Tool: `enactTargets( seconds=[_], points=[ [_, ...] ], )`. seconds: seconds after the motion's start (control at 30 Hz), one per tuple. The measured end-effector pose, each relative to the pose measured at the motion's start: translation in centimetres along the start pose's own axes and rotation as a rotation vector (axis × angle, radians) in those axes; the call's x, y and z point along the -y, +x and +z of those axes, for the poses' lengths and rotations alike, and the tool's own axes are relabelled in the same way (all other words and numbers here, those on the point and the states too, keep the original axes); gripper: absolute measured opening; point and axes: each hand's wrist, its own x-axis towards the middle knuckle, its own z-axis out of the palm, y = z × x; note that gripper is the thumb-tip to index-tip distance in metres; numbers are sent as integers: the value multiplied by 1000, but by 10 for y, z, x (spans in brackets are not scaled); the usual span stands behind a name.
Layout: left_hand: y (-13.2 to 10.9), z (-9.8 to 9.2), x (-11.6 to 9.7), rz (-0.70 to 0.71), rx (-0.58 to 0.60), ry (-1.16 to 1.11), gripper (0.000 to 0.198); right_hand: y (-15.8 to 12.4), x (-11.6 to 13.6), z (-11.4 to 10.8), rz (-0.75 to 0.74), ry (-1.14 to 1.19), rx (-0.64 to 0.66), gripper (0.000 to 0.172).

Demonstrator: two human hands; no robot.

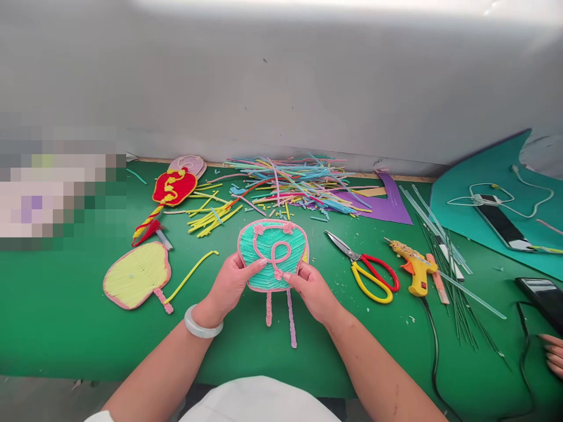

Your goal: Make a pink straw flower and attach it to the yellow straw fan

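Note:
Between both hands I hold a teal hand fan (259,275) made of fuzzy pipe cleaners, edged in pink, with a pink loop and small pink flowers on its face. My left hand (229,287) grips its left side, thumb on the front. On the right side, my right hand (315,293) pinches near the lower flower. A pink handle (269,309) and a longer purple handle (292,322) hang below; a sliver of yellow shows behind the right edge. Left of my hands lies a yellow fan (136,275) with a pink rim, a yellow pipe cleaner (191,275) by its handle.
A red fan (180,189) lies at the back left. Several loose pipe cleaners (285,181) pile up by the wall. To the right are scissors (369,272), a yellow glue gun (416,266), glue sticks (479,295) and green wires. Another person's hand (553,354) shows at far right.

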Motion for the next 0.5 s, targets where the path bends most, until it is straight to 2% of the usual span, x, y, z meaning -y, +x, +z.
enactTargets(
  seconds=[0.2,0.5],
  points=[
    [0,0,-2,13,18,-1,31,-2,3,4,38,-15,52,38],
    [-1,-1,0,45,0,21,36,1,-1,3,3,-43,9,33]
  ],
)
